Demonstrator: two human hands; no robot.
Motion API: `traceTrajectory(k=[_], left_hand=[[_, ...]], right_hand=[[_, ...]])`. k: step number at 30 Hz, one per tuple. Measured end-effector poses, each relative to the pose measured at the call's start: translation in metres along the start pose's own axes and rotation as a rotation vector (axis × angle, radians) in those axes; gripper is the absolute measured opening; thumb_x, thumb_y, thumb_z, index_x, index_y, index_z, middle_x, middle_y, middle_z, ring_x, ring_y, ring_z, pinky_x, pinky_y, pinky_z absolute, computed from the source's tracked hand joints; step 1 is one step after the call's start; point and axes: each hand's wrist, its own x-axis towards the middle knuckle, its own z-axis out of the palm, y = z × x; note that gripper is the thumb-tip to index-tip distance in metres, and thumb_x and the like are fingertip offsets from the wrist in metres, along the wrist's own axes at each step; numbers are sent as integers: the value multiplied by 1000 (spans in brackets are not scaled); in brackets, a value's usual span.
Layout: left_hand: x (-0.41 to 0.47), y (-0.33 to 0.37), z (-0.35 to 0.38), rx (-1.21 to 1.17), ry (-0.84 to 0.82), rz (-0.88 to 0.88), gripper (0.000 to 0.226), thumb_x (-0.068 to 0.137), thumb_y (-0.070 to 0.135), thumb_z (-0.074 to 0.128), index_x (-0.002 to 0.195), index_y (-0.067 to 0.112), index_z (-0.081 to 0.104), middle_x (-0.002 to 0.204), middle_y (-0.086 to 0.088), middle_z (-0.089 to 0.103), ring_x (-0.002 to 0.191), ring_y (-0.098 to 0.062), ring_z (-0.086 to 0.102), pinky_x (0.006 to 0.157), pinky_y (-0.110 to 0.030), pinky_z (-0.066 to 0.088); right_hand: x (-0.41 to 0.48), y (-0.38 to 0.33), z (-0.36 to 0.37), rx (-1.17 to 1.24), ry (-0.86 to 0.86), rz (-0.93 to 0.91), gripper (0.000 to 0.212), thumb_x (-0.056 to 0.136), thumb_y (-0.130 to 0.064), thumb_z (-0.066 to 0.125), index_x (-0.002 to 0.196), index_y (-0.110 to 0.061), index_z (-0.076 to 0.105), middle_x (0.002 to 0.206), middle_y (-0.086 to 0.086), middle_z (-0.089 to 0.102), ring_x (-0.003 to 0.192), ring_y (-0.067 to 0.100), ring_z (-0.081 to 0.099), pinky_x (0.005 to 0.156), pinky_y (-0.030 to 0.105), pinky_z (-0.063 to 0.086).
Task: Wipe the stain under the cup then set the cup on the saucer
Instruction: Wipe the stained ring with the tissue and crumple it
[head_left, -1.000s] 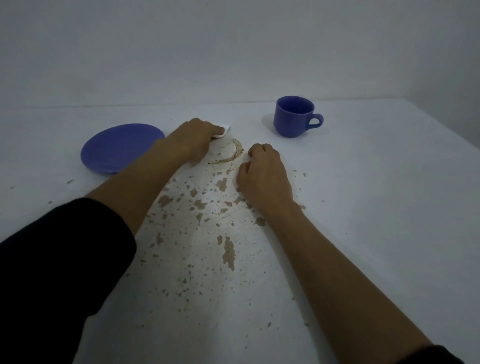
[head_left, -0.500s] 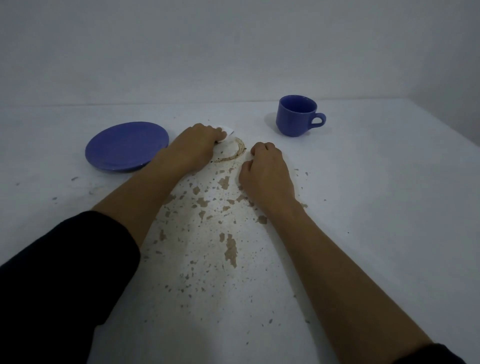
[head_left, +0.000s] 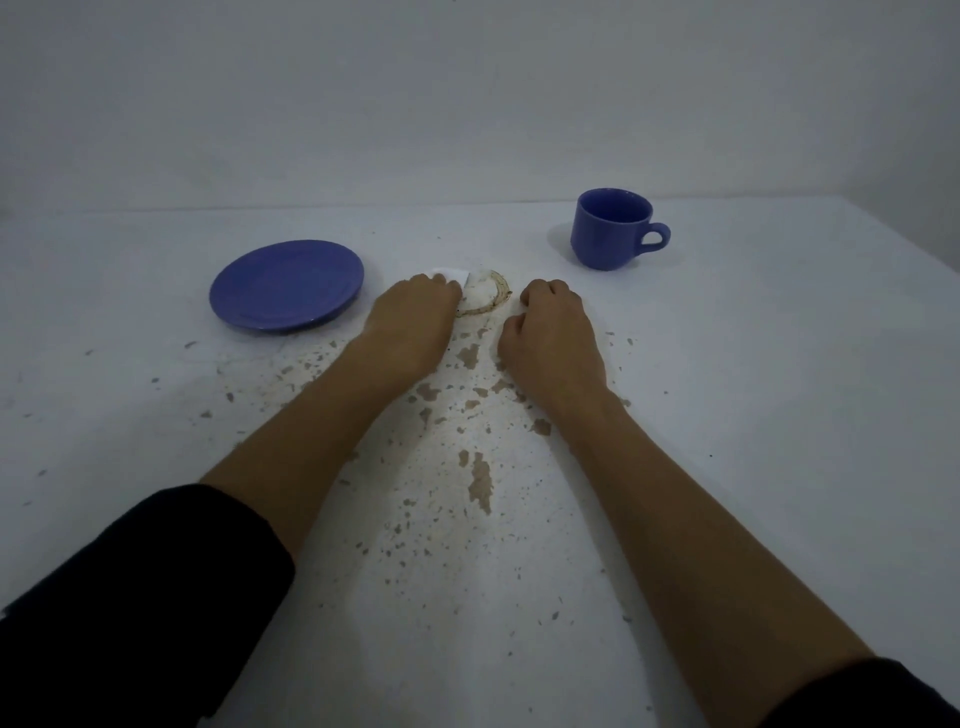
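Note:
A brown ring stain (head_left: 493, 296) marks the white table between my two hands. My left hand (head_left: 415, 322) presses a small white wipe (head_left: 451, 272) flat against the stain's left edge, covering part of the ring. My right hand (head_left: 550, 338) rests as a closed fist on the table just right of the stain, holding nothing visible. The blue cup (head_left: 610, 228) stands upright at the back right, handle pointing right, apart from both hands. The blue saucer (head_left: 287, 285) lies to the left of my left hand with nothing on it.
The white table (head_left: 779, 389) has worn brown patches of chipped surface (head_left: 480, 483) between my forearms. A pale wall stands behind the table's far edge. The table's right edge runs diagonally at the far right.
My left hand has slid the wipe slightly left and nearer along the ring. The right fist has stayed put. The view has shifted a little.

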Motion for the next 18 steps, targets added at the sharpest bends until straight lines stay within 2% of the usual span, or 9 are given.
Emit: traceTrajectory(k=[3,8,15,18], left_hand=[[-4,12,-2,-38,17,-34,24,89,1,49,110,6,60,107,-14,64,94,-28,62,82,-35,50],[-14,20,0,-55,27,11,30,91,4,50,120,7,55,116,-12,62,102,-27,61,87,-35,50],[20,0,-5,-90,-47,-78,30,93,-1,40,119,4,54,116,-19,61,103,-32,57,87,-38,47],[15,2,-3,-125,-42,-32,35,93,0,40,124,7,52,120,-18,60,107,-32,56,89,-36,44]], right_hand=[[0,-1,-1,-8,-19,16,39,94,-31,51,129,-12,50,133,6,53,121,21,50,107,37,43],[0,0,-1,-9,-29,5,41,94,-32,51,129,-12,49,133,8,53,122,22,50,107,38,43],[1,2,0,8,-22,4,38,96,-30,48,129,-11,50,134,7,53,123,21,50,107,38,42],[1,2,0,9,3,-10,36,95,-29,48,127,-11,51,131,7,54,120,21,51,106,37,44]])
